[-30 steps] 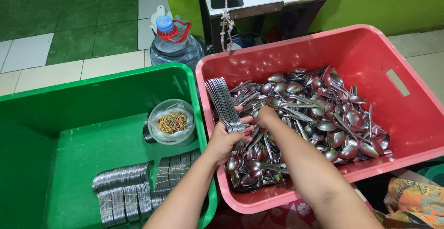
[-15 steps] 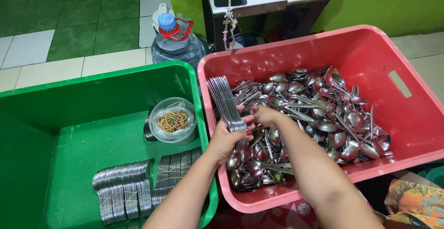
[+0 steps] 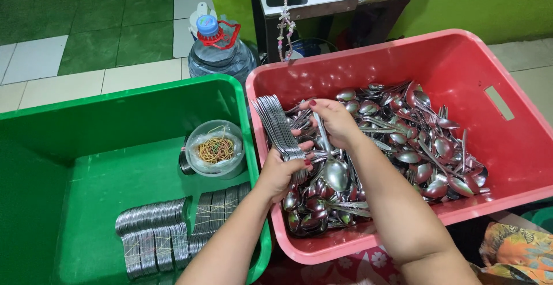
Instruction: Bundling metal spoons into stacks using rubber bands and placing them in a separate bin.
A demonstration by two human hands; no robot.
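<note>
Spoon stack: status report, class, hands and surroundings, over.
Left hand grips spoon stack. Right hand holds one spoon beside it. Both over red tub of loose spoons. Nothing obstructing.

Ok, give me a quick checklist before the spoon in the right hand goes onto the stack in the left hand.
1. Left hand grips the stack of spoons firmly: ok.
2. Right hand holds a single spoon: ok.
3. Spoon's bowl points the same way as the stack: cannot tell.
4. Stack handles lie aligned: ok.
5. Tub of rubber bands within reach in the green bin: ok.
6. Loose spoons remain in the red bin: ok.
</note>
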